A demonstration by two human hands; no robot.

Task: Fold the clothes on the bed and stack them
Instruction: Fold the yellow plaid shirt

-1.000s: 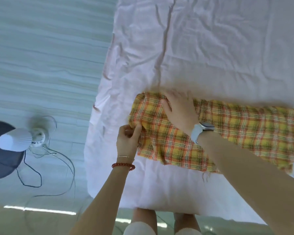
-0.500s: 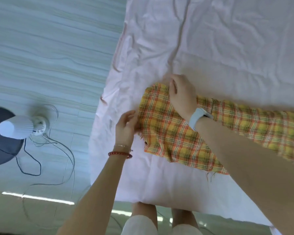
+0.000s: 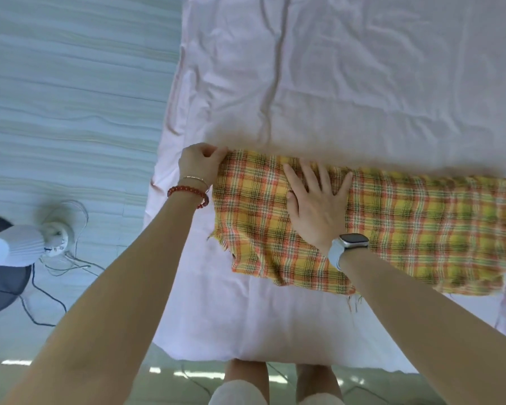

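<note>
Near edge of bed (image 3: 246, 331): pink sheet only, person's legs just below it. Plaid cloth (image 3: 421, 229) lies flat across the sheet, long axis running left-right, i.e. across the person's front; its right end runs out of frame, so can't tell full length. Frayed near-left corner sits loose, nobody holding it. Right hand (image 3: 313, 206) w/ watch is flat on the cloth, fingers straight and spread, palm pressing down, gripping nothing; it sits approx mid-width of the cloth and toward its left end. Farther out, left hand (image 3: 200, 165) w/ red bead bracelet is at the far-left corner, fingers curled and pinching that corner edge btwn thumb and fingers. So the held corner is the left end, and the bulk of the cloth stretches away to the right of the grip. Left hand is nearer the free end; right hand works as anchor. Judgement: next move prob. carries the pinched left end rightward along the long axis over the pressing hand, or tugs it flat first. No stack in view yet. Beyond: bare wrinkled sheet. Fan (image 3: 18, 247) on floor at left, well apart.
</note>
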